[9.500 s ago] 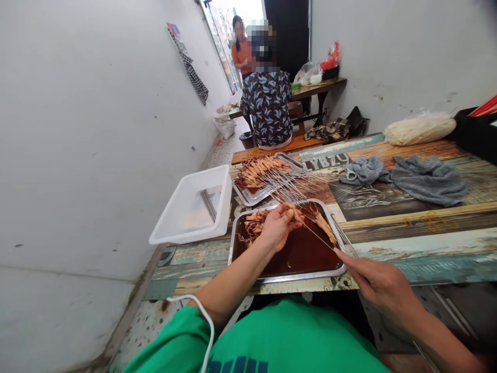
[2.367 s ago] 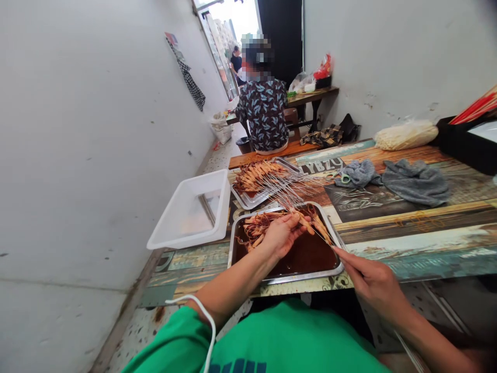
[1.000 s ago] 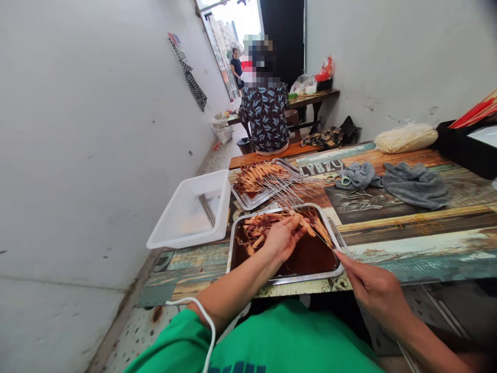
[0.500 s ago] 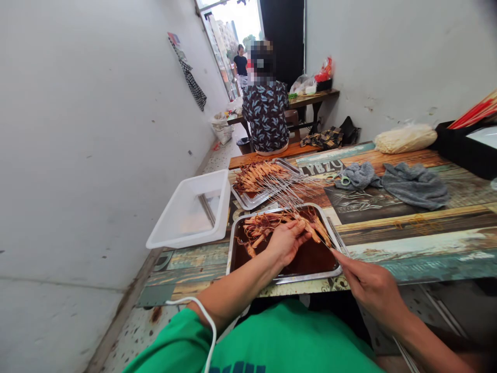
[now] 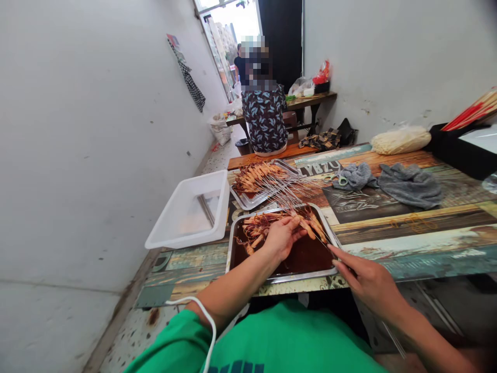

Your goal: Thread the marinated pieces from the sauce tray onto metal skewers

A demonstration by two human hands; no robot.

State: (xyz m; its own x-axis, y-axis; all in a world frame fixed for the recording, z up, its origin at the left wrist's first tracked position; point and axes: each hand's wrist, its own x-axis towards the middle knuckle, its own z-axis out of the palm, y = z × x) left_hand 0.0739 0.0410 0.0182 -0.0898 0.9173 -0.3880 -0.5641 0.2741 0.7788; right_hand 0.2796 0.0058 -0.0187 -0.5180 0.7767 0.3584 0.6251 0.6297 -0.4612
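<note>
My left hand [image 5: 282, 239] is closed on an orange-brown piece of meat [image 5: 306, 227] with stringy ends, over a metal tray [image 5: 229, 259] of dark red-brown liquid. More such pieces [image 5: 258, 225] lie along the tray's far side. At the tray's right edge, my right hand [image 5: 368, 277] pinches a thin metal skewer whose shaft runs toward the held piece; how far it enters the meat I cannot tell. Skewer ends [image 5: 394, 339] also stick out below my right wrist. Behind, a second tray [image 5: 246, 202] carries a heap of skewered pieces [image 5: 260, 176], their metal shafts pointing right.
A white plastic bin [image 5: 186, 241] with metal skewers inside stands left. Grey cloths [image 5: 409, 186], green-handled scissors [image 5: 342, 181], rubber bands [image 5: 415, 223], a bagged pale bundle [image 5: 402, 140] and a black box [image 5: 462, 150] lie right. A person [image 5: 264, 122] sits ahead, facing away.
My right hand has drawn slightly left with its skewer, and the held piece has shifted a little left. The view has turned slightly. The far person in the doorway has moved.
</note>
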